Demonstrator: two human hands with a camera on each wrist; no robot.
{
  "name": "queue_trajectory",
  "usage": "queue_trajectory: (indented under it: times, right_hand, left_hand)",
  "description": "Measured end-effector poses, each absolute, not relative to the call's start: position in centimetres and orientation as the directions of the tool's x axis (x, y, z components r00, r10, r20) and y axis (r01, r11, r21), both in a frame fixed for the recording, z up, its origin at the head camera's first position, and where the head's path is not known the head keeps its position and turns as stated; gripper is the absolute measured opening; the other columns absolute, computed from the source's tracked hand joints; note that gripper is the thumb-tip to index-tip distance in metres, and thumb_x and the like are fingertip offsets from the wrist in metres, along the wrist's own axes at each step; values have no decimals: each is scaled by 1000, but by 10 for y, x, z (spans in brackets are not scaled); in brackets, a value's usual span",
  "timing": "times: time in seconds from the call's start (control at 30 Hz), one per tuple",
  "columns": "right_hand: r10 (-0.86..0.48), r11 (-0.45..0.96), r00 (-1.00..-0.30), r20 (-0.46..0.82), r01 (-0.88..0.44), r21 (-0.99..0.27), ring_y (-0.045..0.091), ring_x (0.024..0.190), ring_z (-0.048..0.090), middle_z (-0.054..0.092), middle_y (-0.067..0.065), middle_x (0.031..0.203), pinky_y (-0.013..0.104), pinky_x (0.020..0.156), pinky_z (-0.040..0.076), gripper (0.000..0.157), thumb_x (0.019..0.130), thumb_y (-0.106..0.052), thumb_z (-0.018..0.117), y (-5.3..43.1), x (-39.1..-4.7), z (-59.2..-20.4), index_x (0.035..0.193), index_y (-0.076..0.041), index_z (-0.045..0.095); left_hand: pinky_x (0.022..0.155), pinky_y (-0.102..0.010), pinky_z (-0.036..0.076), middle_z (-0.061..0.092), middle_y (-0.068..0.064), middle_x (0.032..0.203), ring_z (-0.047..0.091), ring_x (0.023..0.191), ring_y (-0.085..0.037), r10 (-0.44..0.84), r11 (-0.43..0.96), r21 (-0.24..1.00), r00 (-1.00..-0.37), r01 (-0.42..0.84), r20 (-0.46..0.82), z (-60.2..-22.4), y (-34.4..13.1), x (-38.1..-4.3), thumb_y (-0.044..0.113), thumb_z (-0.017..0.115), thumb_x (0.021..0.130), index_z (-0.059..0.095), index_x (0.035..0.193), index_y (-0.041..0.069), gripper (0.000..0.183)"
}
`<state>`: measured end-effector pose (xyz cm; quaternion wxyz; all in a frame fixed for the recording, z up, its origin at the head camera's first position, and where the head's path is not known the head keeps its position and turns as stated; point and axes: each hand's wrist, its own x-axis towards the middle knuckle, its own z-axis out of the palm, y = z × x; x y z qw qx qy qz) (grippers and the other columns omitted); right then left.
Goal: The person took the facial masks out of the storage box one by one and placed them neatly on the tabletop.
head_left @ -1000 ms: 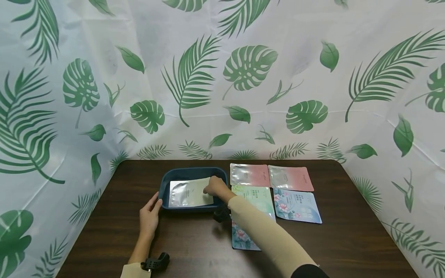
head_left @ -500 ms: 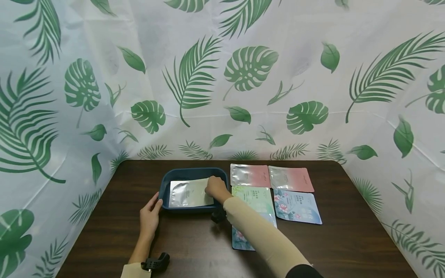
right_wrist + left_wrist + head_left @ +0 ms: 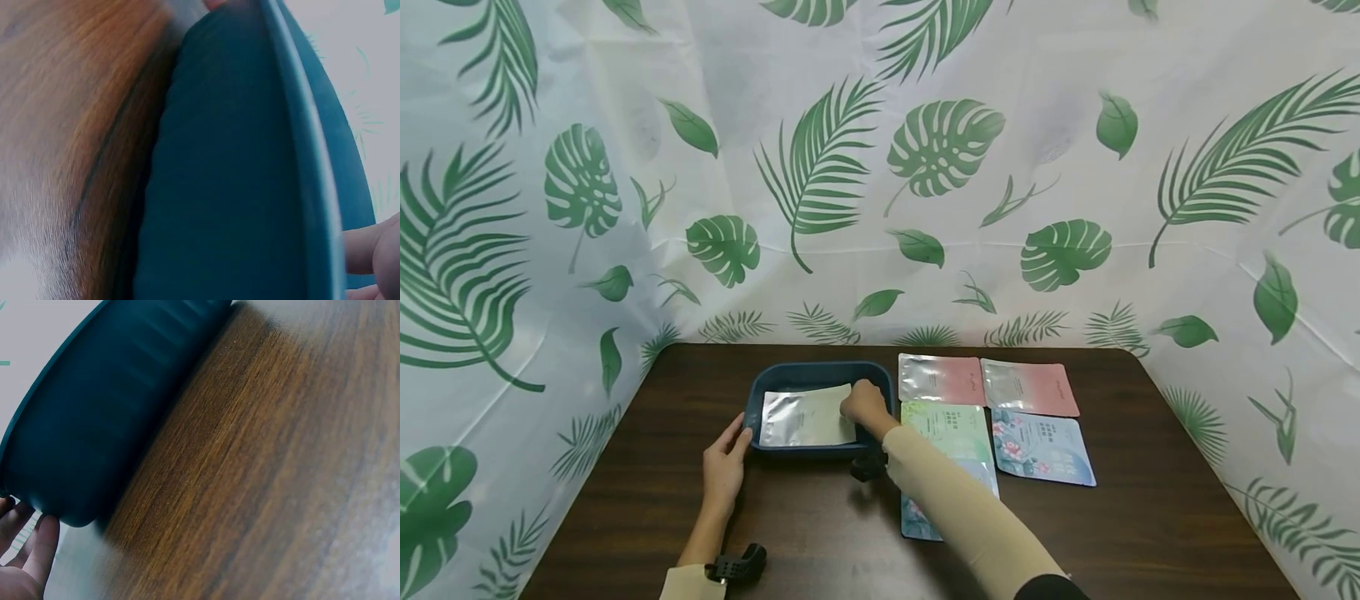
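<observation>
A dark blue plastic basin (image 3: 775,379) stands on the table. Inside it lies a silver and pale green sheet mask packet (image 3: 808,417), flat and slightly tilted. My right hand (image 3: 865,408) reaches over the basin's right side and pinches the packet's right end; its fingertips are hidden in the head view. In the right wrist view, fingers (image 3: 362,250) show beyond the basin's rim. My left hand (image 3: 724,467) rests against the basin's left front corner, thumb and fingers fairly straight. The left wrist view shows those fingertips (image 3: 45,534) touching the outer wall.
Right of the basin lie two pink sheet mask packets (image 3: 940,379), a green one (image 3: 947,425) and a blue flowered one (image 3: 1043,446). Another blue packet (image 3: 917,521) is partly covered by my right sleeve (image 3: 970,517). A leaf-print cloth (image 3: 850,283) hangs behind the brown table (image 3: 820,533).
The packet in the basin has shifted slightly left with my right hand. My left hand keeps its place at the basin's corner.
</observation>
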<state>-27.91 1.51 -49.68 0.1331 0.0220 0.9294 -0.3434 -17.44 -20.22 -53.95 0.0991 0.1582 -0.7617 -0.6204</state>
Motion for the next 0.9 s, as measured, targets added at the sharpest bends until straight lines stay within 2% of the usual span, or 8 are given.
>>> queue_trajectory:
  times: [0.1,0.23,0.4,0.5,0.57,0.67,0.8,0.9]
  right_hand:
    - [-60,734,-953,-296,158,-660,18,51,45,47,6,62,26,44,35,10,83,1,62,17,-279,-497,72,0,61]
    - [-86,738,-948,-306,145,-659,17,51,44,46,4,60,25,45,35,18,83,0,64,17,-279,-496,67,-3,59]
    - [-105,702,-953,-284,131,-700,15,48,42,42,1,53,24,43,35,33,81,1,67,18,-278,-495,54,-8,50]
    - [-89,645,-957,-276,155,-748,14,48,45,45,1,53,23,42,38,34,80,4,67,18,-277,-495,53,-7,50]
    - [-73,593,-958,-278,182,-784,15,51,51,52,3,59,24,44,44,25,79,5,68,19,-276,-496,58,-3,58]
    - [-56,519,-959,-279,211,-828,19,63,64,65,11,77,28,51,55,3,78,7,69,20,-275,-496,76,5,69]
    - [-52,464,-956,-288,232,-855,25,75,70,69,19,94,34,61,60,12,77,7,71,23,-275,-497,90,8,71]
    - [-47,439,-956,-291,241,-866,25,77,70,70,19,96,34,64,60,13,78,6,71,24,-276,-497,91,7,72]
  left_hand:
    - [78,1,42,50,-15,146,50,126,-20,-361,178,977,-931,-120,-48,-539,-202,-175,22,54,101,52,141,7,43]
    - [77,2,39,50,-16,145,47,131,-27,-367,179,978,-930,-110,-38,-540,-203,-175,18,54,100,52,140,6,42]
    - [77,3,39,49,-17,145,47,131,-25,-361,188,977,-932,-97,-24,-540,-202,-176,17,54,100,52,140,4,42]
    - [78,1,41,49,-16,146,52,123,-12,-356,182,978,-934,-106,-35,-540,-202,-176,18,54,100,51,141,5,43]
    - [78,-1,43,49,-15,146,54,116,-3,-353,178,977,-934,-116,-47,-540,-202,-175,19,54,101,51,141,6,43]
    - [78,-1,43,49,-15,147,54,117,-4,-347,170,978,-936,-124,-58,-540,-202,-175,20,53,101,50,142,6,43]
    - [77,1,42,47,-17,148,48,131,-24,-342,161,981,-938,-112,-51,-540,-202,-175,18,53,101,49,142,5,43]
    - [77,1,42,47,-17,147,48,130,-26,-344,164,980,-938,-113,-51,-539,-202,-174,18,53,101,49,142,5,44]
